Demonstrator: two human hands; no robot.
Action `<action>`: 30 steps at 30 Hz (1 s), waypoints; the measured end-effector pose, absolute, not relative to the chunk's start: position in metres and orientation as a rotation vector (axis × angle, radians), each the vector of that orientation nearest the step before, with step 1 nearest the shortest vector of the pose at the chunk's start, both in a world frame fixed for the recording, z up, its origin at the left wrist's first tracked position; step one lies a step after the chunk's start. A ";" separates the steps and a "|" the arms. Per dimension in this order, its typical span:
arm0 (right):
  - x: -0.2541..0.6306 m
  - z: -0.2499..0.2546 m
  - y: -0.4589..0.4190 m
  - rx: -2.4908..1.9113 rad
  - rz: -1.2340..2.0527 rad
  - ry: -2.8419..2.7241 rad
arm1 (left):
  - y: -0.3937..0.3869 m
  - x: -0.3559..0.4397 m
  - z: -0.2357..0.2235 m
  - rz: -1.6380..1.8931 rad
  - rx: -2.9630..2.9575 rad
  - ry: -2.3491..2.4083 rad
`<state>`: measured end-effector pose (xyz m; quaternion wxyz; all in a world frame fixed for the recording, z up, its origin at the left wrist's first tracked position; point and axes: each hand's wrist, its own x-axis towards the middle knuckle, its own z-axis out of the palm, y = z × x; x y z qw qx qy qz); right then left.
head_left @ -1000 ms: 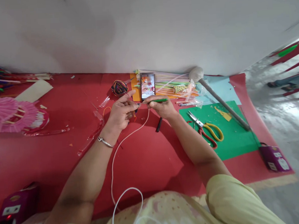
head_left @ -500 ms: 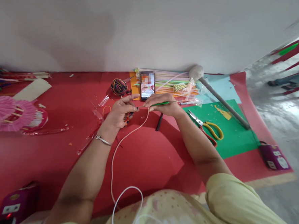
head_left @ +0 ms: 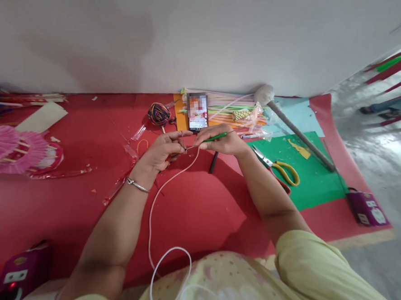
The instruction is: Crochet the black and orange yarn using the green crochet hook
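My right hand (head_left: 223, 143) is closed on a green-handled crochet hook (head_left: 216, 136), whose thin metal tip points left. My left hand (head_left: 161, 151) pinches dark multicoloured yarn (head_left: 172, 157) between thumb and fingers, its index finger stretched toward the right. The hook's tip meets the yarn at the left fingertips; the stitches are too small to make out. Just behind the left hand lies a ball of multicoloured yarn (head_left: 159, 114). A phone (head_left: 198, 119) with a lit screen leans beyond both hands, its white cable (head_left: 162, 188) curving toward my body.
Pliers-like scissors (head_left: 276, 167) with red and yellow handles lie on green paper (head_left: 320, 190). Pipe cleaners (head_left: 224, 99) are behind the phone. A grey stick with a round head (head_left: 299, 135) slants at right. Pink paper fans (head_left: 24, 149) and purple boxes (head_left: 367, 208) sit toward the edges.
My right hand first shifted slightly right, drawing the hook away from the left fingers; now the tip is back at them. The left index finger has straightened to the right.
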<state>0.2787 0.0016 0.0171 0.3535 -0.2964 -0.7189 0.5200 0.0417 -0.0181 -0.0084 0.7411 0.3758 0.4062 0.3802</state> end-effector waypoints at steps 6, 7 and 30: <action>0.267 -0.012 0.003 -0.821 1.559 -1.423 | -0.018 0.044 -0.011 0.958 0.844 0.913; 0.263 -0.017 0.002 -0.825 1.616 -1.288 | -0.017 0.044 -0.012 1.000 0.850 0.910; 0.247 -0.036 0.000 -0.824 1.356 -1.286 | -0.011 0.051 -0.027 1.298 0.989 1.046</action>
